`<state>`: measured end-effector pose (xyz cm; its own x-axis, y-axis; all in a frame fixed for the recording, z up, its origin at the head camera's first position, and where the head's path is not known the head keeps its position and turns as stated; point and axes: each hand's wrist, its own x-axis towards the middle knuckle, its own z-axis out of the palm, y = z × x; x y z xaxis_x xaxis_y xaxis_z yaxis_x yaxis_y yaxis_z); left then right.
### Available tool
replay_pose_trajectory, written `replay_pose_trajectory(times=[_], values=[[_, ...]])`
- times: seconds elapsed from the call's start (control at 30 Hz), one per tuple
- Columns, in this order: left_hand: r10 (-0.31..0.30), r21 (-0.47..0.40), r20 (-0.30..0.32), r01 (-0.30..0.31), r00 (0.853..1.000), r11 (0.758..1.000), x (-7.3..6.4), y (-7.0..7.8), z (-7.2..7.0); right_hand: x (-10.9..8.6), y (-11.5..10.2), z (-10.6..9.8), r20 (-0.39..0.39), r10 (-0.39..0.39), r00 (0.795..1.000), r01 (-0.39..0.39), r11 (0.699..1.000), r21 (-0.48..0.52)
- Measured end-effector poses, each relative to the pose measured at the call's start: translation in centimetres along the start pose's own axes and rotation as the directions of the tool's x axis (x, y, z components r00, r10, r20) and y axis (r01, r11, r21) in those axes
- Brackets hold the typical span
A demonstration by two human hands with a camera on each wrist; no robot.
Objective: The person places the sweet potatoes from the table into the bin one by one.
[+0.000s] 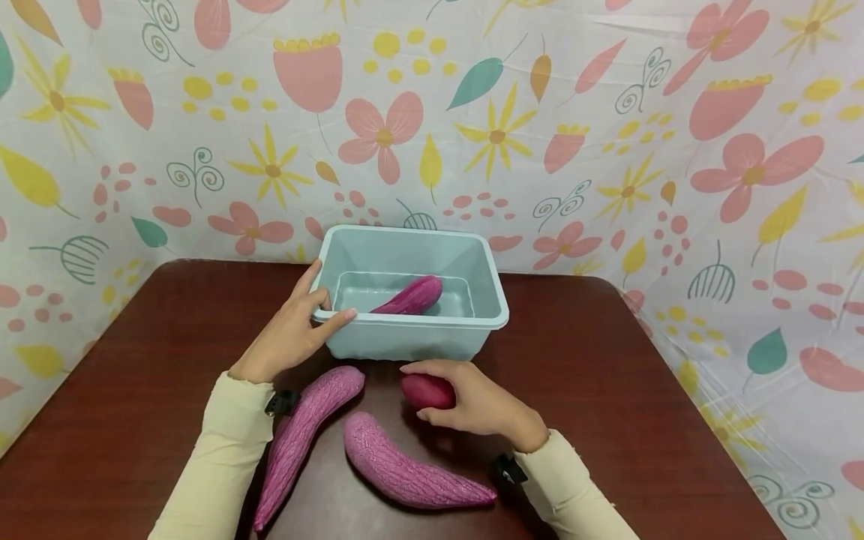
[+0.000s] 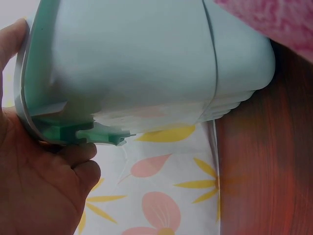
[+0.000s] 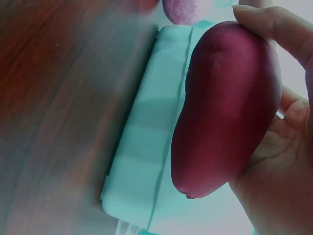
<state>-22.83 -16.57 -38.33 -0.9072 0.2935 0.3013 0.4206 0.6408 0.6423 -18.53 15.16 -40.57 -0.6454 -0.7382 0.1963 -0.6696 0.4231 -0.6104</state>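
A light blue plastic basin [image 1: 405, 337] stands toward the back of the table. My left hand [image 1: 290, 330] grips its rim at the left front corner, with the thumb over the front edge; fingers curl at the rim in the left wrist view. Just in front of the basin, my right hand [image 1: 475, 397] holds a smooth dark red sweet potato [image 3: 225, 107] between thumb and fingers. Inside the basin lies a purple eggplant [image 1: 415, 295], partly hidden by the front wall.
Two long, wrinkled purple eggplants lie on the table: one eggplant [image 1: 307, 427] beside my left forearm, another curved eggplant [image 1: 412, 472] between my arms. Behind the brown table [image 1: 574, 337] hangs a flower-patterned cloth [image 1: 607, 150].
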Motion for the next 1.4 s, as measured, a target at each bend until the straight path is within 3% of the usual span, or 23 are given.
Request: replay_pose_trajectory(times=[0.23,0.6,1.4], values=[[-0.006,0.004,0.005,0.006,1.000,1.000,0.0,-0.1,-0.1,0.6,-0.3,-0.4,-0.015,-0.019,1.000,0.019,1.000,-0.023],[0.004,0.001,0.005,-0.004,1.000,1.000,0.1,0.0,0.0,1.0,-0.7,-0.9,-0.123,-0.053,0.991,0.044,0.996,-0.074],[-0.007,0.010,0.010,0.007,1.000,1.000,0.0,-0.1,-0.1,1.7,-2.3,-2.3,-0.147,-0.100,0.984,0.086,0.991,-0.099]])
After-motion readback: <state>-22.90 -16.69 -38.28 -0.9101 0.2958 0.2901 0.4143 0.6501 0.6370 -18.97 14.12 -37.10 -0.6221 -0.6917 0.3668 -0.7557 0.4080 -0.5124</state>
